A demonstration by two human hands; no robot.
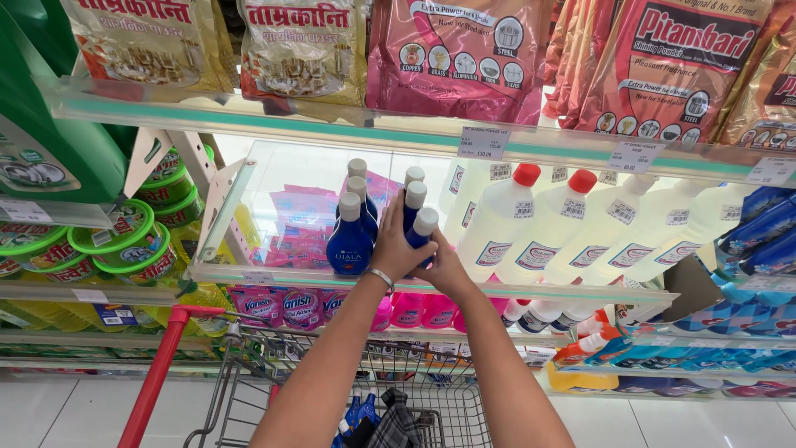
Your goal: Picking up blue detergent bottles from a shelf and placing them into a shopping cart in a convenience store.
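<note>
Both my hands reach onto a glass shelf (249, 275) among small dark-blue bottles with white caps. My left hand (396, 249), a metal bangle on its wrist, wraps around one blue bottle (412, 206) in the right-hand row. Just right of it and lower, my right hand (448, 270) grips the front blue bottle (424, 229) of that row. A second row of the same blue bottles (349, 242) stands untouched to the left. How far the fingers close behind the bottles is hidden.
White bottles with red caps (497, 228) lie to the right of the blue ones. Pink and gold pouches (452, 58) fill the shelf above, green tubs (124, 241) the left. Pink bottles (303, 307) stand below. A wire cart with a red handle (157, 373) is under my arms.
</note>
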